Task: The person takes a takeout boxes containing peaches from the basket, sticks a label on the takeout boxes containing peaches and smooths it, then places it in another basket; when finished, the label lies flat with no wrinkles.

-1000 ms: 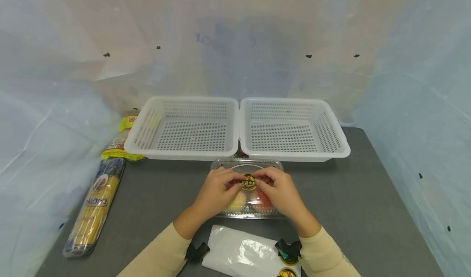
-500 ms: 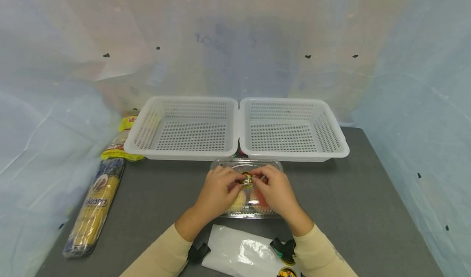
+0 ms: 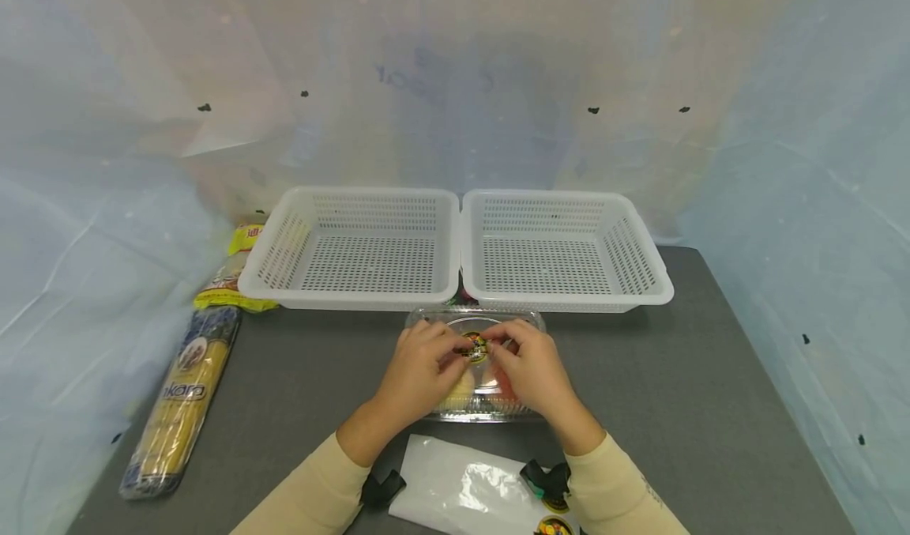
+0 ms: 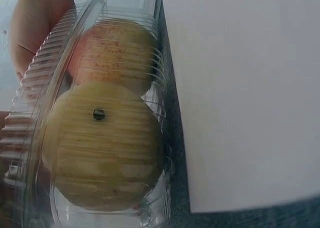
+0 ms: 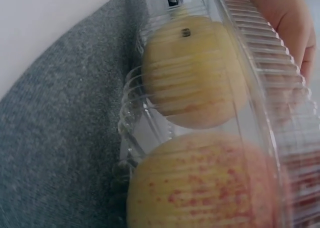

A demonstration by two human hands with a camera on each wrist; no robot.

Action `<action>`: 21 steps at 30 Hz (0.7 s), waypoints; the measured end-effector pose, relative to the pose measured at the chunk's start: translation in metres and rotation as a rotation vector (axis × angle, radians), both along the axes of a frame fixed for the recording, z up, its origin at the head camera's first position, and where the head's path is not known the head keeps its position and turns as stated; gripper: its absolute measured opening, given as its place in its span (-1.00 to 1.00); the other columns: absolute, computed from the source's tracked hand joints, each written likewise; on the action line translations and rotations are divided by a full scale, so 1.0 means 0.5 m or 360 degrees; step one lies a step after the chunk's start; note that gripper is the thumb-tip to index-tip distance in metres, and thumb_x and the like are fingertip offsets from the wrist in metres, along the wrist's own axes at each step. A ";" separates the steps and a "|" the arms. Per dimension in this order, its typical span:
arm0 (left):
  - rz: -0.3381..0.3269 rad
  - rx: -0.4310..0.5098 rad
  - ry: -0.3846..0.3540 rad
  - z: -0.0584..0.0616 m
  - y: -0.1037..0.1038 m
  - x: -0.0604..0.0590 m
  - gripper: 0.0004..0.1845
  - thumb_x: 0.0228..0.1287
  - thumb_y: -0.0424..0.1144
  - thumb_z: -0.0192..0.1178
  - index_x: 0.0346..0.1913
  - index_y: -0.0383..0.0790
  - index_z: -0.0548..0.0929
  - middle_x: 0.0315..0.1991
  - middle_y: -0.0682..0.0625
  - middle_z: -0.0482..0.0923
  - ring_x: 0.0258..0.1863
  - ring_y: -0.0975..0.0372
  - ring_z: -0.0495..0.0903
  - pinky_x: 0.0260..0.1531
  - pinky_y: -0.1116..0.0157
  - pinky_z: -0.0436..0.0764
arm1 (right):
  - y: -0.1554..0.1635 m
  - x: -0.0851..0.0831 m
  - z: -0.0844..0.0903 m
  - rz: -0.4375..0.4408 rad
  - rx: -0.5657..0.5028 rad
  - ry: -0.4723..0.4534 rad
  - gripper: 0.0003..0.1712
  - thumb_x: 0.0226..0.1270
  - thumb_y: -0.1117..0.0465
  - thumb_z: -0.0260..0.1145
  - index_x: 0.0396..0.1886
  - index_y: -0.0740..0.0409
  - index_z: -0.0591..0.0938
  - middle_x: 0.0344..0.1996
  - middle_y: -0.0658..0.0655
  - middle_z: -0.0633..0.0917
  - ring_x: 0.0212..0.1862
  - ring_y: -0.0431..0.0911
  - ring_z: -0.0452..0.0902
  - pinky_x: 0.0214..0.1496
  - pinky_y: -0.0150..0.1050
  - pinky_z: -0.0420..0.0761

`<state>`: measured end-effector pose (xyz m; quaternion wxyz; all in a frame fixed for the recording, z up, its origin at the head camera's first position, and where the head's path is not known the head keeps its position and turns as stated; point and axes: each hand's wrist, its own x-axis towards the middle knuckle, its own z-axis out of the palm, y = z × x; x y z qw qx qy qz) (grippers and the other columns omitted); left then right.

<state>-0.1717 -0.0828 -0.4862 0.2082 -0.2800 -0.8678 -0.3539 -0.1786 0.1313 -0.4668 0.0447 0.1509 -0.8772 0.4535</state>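
A clear lidded plastic box (image 3: 490, 415) lies on the grey table in front of me. Through its ribbed side show a yellow apple-like fruit (image 4: 102, 148) and a red-speckled one (image 5: 200, 193). On top of the lid is a round black-and-yellow sticker (image 3: 475, 347). My left hand (image 3: 418, 371) pinches the sticker's left edge between thumb and index finger. From the other side, my right hand (image 3: 535, 369) has thumb and index finger at its right edge. The fingertips partly cover the sticker, so how much of it touches the lid cannot be told.
Beneath my wrists lies a glossy white sheet (image 3: 462, 487) bearing round stickers (image 3: 554, 525). Two white perforated baskets (image 3: 348, 298) (image 3: 569, 301) stand side by side behind the box. At left are a noodle pack (image 3: 181, 401) and a yellow-edged bag (image 3: 231, 282).
Both hands have brought the sticker slightly left and away from me over the lid, the right hand moving more. In the last half second they have hardly moved. The box has stayed put.
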 end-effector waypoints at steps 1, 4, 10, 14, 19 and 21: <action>-0.0004 0.0008 -0.0007 0.001 -0.001 0.000 -0.81 0.24 -0.37 0.61 -0.10 -0.17 0.89 -0.23 0.10 0.71 -0.33 0.23 0.43 -0.22 0.13 0.40 | 0.001 -0.001 0.000 0.0003 -0.0016 -0.0013 -0.86 0.51 0.38 0.47 -0.06 0.12 0.84 -0.26 -0.06 0.69 -0.34 -0.16 0.55 -0.33 -0.22 0.60; -0.0017 0.0047 -0.0028 0.000 -0.002 0.001 -0.81 0.30 -0.34 0.58 -0.05 -0.15 0.89 -0.28 0.16 0.67 -0.36 0.26 0.37 -0.22 0.13 0.36 | 0.005 -0.002 0.003 0.0011 -0.0062 -0.0065 -0.86 0.52 0.37 0.46 -0.05 0.11 0.85 -0.28 -0.05 0.69 -0.32 -0.13 0.58 -0.34 -0.21 0.61; -0.0038 0.0174 -0.0082 -0.002 -0.004 -0.002 -0.80 0.36 -0.37 0.51 -0.01 -0.15 0.89 -0.30 0.20 0.66 -0.37 0.30 0.40 -0.20 0.12 0.37 | 0.011 -0.001 0.008 0.0020 -0.0117 -0.0157 -0.84 0.57 0.35 0.42 0.00 0.11 0.84 -0.25 -0.02 0.71 -0.31 -0.10 0.59 -0.33 -0.21 0.62; -0.0049 0.0226 -0.0106 -0.001 -0.005 -0.001 -0.79 0.36 -0.40 0.48 0.02 -0.20 0.88 -0.24 0.16 0.71 -0.34 0.30 0.47 -0.18 0.10 0.39 | 0.011 0.000 0.009 0.0001 -0.0146 -0.0158 -0.85 0.57 0.35 0.41 0.00 0.14 0.84 -0.23 -0.01 0.72 -0.28 -0.09 0.58 -0.30 -0.22 0.60; -0.0033 0.0165 -0.0098 -0.001 -0.003 -0.001 -0.79 0.34 -0.36 0.54 0.00 -0.20 0.89 -0.26 0.17 0.68 -0.35 0.30 0.44 -0.20 0.11 0.39 | 0.010 -0.002 0.004 -0.0007 -0.0107 -0.0077 -0.86 0.54 0.38 0.43 -0.04 0.14 0.85 -0.22 -0.01 0.72 -0.27 -0.12 0.57 -0.27 -0.21 0.60; -0.0011 0.0111 -0.0093 -0.003 -0.002 -0.002 -0.80 0.32 -0.35 0.56 -0.02 -0.19 0.89 -0.28 0.18 0.65 -0.37 0.30 0.40 -0.20 0.12 0.39 | 0.009 -0.002 0.000 -0.0004 -0.0055 -0.0022 -0.87 0.53 0.39 0.44 -0.06 0.15 0.85 -0.21 -0.02 0.72 -0.28 -0.14 0.57 -0.28 -0.21 0.61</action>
